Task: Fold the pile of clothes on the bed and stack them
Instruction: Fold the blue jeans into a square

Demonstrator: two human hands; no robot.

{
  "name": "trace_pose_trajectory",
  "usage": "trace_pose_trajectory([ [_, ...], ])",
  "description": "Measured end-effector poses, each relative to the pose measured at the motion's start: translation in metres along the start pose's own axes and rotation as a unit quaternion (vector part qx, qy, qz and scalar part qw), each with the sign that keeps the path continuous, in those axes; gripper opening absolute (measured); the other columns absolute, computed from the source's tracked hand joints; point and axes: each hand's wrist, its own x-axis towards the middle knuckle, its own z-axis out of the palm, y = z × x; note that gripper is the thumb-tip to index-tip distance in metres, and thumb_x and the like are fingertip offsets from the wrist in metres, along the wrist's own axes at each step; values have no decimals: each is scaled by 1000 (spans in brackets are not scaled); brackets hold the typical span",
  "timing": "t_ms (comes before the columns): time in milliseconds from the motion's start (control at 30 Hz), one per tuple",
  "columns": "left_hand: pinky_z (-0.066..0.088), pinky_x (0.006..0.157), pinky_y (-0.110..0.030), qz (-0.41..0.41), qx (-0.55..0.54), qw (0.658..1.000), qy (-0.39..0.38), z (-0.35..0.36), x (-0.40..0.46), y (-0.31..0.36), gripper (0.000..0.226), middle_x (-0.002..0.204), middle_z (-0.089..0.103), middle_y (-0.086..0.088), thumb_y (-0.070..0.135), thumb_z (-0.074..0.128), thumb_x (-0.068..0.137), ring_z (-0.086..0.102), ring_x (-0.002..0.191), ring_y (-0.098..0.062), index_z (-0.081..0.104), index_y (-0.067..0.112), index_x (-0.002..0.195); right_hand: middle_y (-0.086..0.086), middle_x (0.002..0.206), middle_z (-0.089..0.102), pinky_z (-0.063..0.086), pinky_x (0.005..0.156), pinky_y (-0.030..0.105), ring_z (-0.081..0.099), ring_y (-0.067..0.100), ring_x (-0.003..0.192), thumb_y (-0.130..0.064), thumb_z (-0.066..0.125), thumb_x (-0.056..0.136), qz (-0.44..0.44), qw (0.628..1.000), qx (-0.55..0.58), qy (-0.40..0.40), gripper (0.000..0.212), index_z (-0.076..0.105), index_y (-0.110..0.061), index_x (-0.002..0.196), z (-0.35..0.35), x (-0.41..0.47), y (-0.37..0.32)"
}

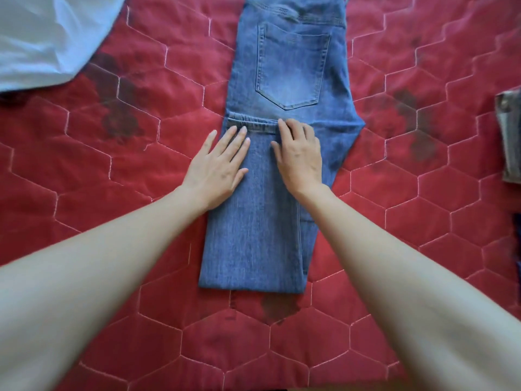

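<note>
1. Nearest me is the folded edge of the jeans (253,249), lying square across my front on the red quilted bed (394,320). The legs are already doubled up from here, so this edge is a crease, not a hem.

2. The jeans run straight away from me. Their long axis goes from that near crease up to the waist at the far end, which passes out of view at the top.

3. My left hand (217,170) lies flat on the left side of the doubled legs, fingers straight and spread, partly overhanging the edge onto the bed. It presses; it grips nothing.

4. My right hand (298,153) lies beside it on the right half, close but not touching. Its fingers bend a little over the leg hems (253,125). I cannot tell whether they pinch the hem or only press on it.

5. Both hands sit at about the same reach, at the hems, so neither is clearly nearer to the next fold line.

6. Just beyond the hems lies the back pocket (291,66), then the waist. I judge the next fold goes along the long axis, near part carried away from me over the pocket.

7. Further off, a white garment (42,38) lies at the far left and a grey one (510,136) at the right edge, both well apart from the jeans.
</note>
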Motion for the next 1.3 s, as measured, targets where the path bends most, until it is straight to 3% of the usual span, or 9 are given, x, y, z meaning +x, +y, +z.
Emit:
trace_pose_trajectory([
  [67, 4, 119, -46, 8, -2, 1000, 5, 0, -1, -1, 61, 161, 7, -11, 40, 26, 102, 7, 149, -26, 15, 8, 153, 4, 128, 51, 33, 92, 36, 44, 25, 119, -39, 49, 95, 11, 1000, 14, 10, 39, 52, -17, 128, -2, 10, 4],
  [167, 8, 119, -47, 7, -25, 1000, 17, -1, -4, 0, 60, 160, 11, -12, 38, 30, 101, 11, 148, -27, 20, 7, 152, 8, 118, 54, 34, 89, 38, 46, 28, 113, -42, 51, 95, 33, 997, 69, -32, 36, 56, -12, 115, -4, 22, 10],
  [367, 12, 119, -48, 7, -38, 998, 46, -7, 5, 8, 61, 159, 16, -13, 39, 19, 100, 15, 148, -27, 25, 7, 151, 8, 108, 59, 36, 84, 40, 50, 29, 106, -39, 48, 97, -4, 997, 76, 3, 31, 57, -10, 107, -5, 25, 17],
  [567, 11, 120, -48, 9, -34, 998, 56, -9, 21, 4, 61, 160, 15, -12, 39, 21, 101, 13, 148, -26, 24, 5, 152, 8, 109, 58, 37, 84, 40, 49, 28, 106, -35, 46, 99, 85, 986, 140, 30, 29, 57, -9, 105, 3, 28, 9],
  [800, 7, 120, -47, -1, -21, 999, 36, 6, 19, 3, 66, 162, 6, -9, 45, 12, 99, 5, 149, -23, 15, 7, 154, 4, 121, 54, 36, 91, 35, 47, 25, 115, -37, 53, 93, 113, 989, 84, 48, 31, 55, -16, 116, 2, 28, -2],
  [933, 11, 120, -49, -10, -40, 998, 52, 10, 20, 5, 66, 161, 10, -8, 45, 15, 99, 9, 149, -22, 18, 8, 153, 11, 145, 46, 29, 112, 43, 40, 27, 137, -26, 50, 94, 12, 990, 52, 133, 45, 51, -10, 136, 3, 14, -19],
  [1067, 10, 119, -51, -3, -60, 997, 49, 12, 20, 2, 65, 161, 11, -7, 43, 16, 98, 9, 149, -21, 18, 9, 153, 8, 160, 19, 9, 120, 46, 13, 22, 149, -34, 28, 104, -75, 997, 6, 9, 53, 25, -12, 151, 22, 0, -28],
  [1167, 7, 119, -51, -4, -52, 998, 41, 12, 22, 2, 67, 162, 7, -7, 45, 14, 97, 6, 149, -20, 17, 9, 154, 5, 162, 5, 0, 121, 42, 2, 18, 150, -37, 23, 104, -20, 999, -15, -21, 57, 10, -12, 154, 27, -6, -4],
  [1300, 3, 120, -51, -1, -43, 999, 27, 12, 22, 1, 69, 162, 3, -7, 47, 9, 96, 2, 150, -20, 12, 11, 154, 10, 162, 6, 3, 121, 42, 3, 22, 150, -31, 27, 103, 71, 997, -9, -9, 57, 13, -7, 153, 19, -27, 7],
])
